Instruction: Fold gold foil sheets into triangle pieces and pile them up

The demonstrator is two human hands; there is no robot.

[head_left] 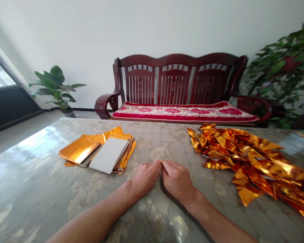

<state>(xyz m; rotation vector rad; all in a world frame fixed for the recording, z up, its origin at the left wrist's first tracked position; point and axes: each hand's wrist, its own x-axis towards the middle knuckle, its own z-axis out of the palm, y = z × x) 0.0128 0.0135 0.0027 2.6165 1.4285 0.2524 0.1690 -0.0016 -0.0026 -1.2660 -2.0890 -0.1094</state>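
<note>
My left hand (146, 177) and my right hand (178, 180) meet at the fingertips over the middle of the table. Both are closed, with fingers curled inward and out of sight. Whatever they may hold is hidden behind the knuckles. Left of them lies a loose stack of gold foil paper sheets (81, 148), some showing a grey-white back (108, 152). To the right spreads a heap of shiny, folded gold foil pieces (230, 148), which neither hand touches.
The table (53, 199) has a glossy, patterned cover. Clear plastic (297, 143) lies at its right edge. Beyond stands a dark wooden bench (174, 77) with a red floral cushion (172, 111). Potted plants stand at left (57, 86) and right (286, 67).
</note>
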